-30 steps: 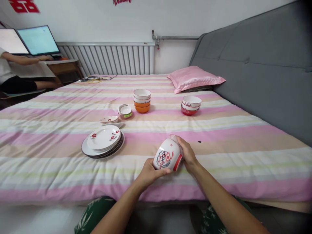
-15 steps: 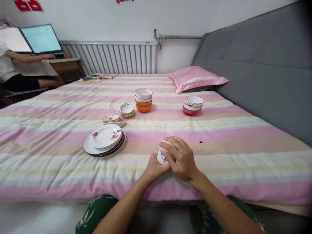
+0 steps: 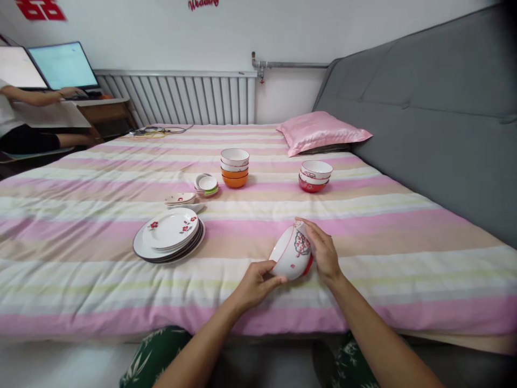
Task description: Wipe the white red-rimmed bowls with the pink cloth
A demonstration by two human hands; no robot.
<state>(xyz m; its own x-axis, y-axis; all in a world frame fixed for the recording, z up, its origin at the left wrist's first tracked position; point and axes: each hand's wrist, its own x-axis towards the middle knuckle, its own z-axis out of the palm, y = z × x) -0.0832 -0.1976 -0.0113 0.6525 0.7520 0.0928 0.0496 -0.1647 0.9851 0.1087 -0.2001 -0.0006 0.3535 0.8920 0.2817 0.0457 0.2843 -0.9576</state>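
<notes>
Here's the left hand (image 3: 256, 283), thumb and fingers pinching the rim of a white bowl (image 3: 291, 260), tipped on its side above the striped bedspread (image 3: 234, 240)! The right hand (image 3: 326, 256) lies against the far side, a pale scrap (image 3: 300, 226) by its fingertips; whether it's gripping, I can't tell. Left of the grip, stacked plates (image 3: 172, 229); beyond it, slightly right, the red-bottomed bowl stack (image 3: 315, 175); beyond and left, the orange-bottomed bowl stack (image 3: 235, 170)!
</notes>
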